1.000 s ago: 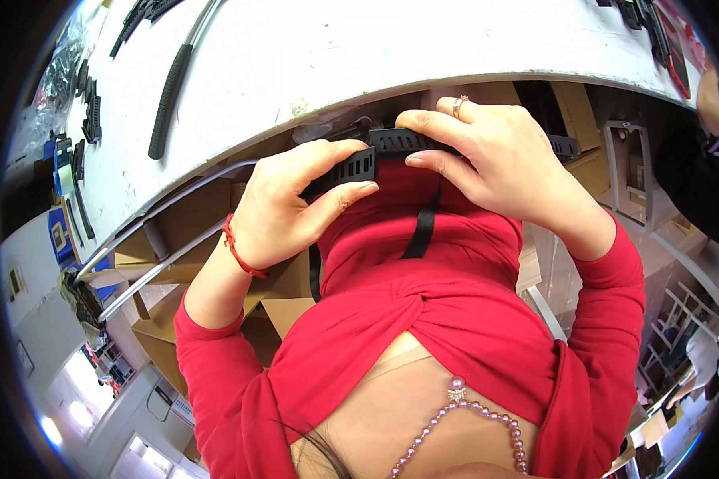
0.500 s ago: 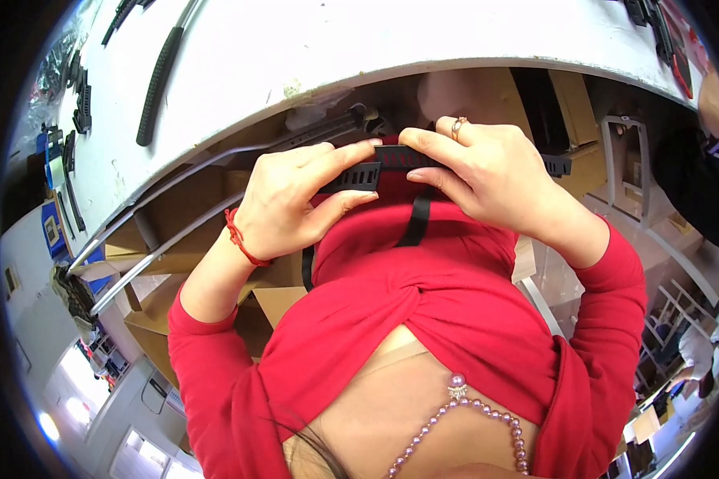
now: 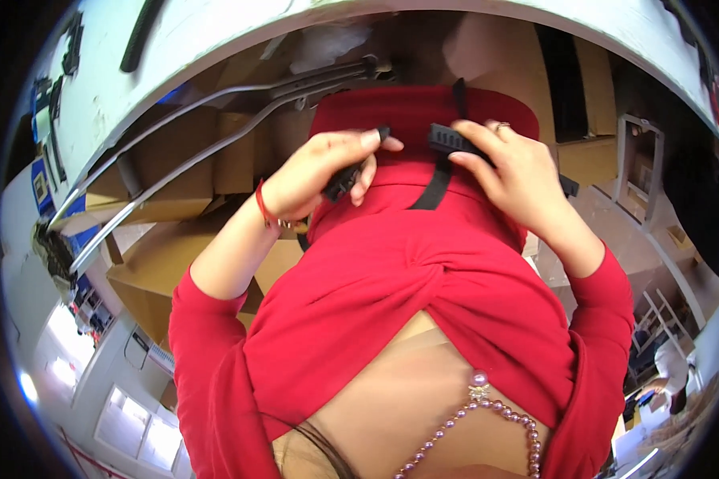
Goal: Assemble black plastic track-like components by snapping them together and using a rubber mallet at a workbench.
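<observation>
My left hand [image 3: 315, 172] is closed around a short black plastic piece [image 3: 343, 184], tilted, with one end showing below the palm and a tip by the thumb. To its right, my right hand [image 3: 515, 172] grips a black slotted plastic strip [image 3: 446, 139] between thumb and fingers. The strip's slotted end points toward the left hand, and its far end shows past the right wrist. A gap separates the two black pieces. Both hands are above my lap, over red cloth [image 3: 375, 108] with a black strap [image 3: 433, 188] across it.
The white table edge [image 3: 216, 44] curves beyond my hands, with a long black strip [image 3: 141, 36] on it. Bent metal rails [image 3: 176, 172] and cardboard boxes [image 3: 164, 267] are low on the left. A grey metal frame [image 3: 639, 168] stands right; another person [image 3: 671, 367] is farther off.
The two black pieces, touching or overlapping before, are now apart. My left hand has turned its piece downward. The view has shifted, so the table sits higher and more lap shows.
</observation>
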The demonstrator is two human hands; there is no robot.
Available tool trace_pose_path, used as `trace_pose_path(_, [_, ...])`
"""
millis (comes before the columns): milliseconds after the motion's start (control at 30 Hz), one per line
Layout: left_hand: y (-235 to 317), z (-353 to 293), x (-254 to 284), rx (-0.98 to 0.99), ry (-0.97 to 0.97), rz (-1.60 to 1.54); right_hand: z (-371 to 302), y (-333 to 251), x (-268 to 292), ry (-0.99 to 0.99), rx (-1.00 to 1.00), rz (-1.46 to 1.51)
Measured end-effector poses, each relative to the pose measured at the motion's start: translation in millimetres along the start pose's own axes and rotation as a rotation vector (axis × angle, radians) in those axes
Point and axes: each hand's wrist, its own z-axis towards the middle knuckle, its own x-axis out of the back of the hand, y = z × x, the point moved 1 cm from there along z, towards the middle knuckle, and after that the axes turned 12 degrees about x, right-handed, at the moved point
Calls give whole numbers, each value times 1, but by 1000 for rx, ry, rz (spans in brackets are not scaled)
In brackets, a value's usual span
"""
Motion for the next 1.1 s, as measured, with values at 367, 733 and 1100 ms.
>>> trace_pose_path(367, [-1, 3, 11, 101, -280, -297, 4, -10, 3, -14, 64, 37])
trace_pose_path(733, [2, -2, 8, -21, -183, -36, 6, -12, 4, -27, 56, 89])
trace_pose_path(1100, [2, -7, -22, -222, 239, 445, 1, -13, 0, -52, 48, 129])
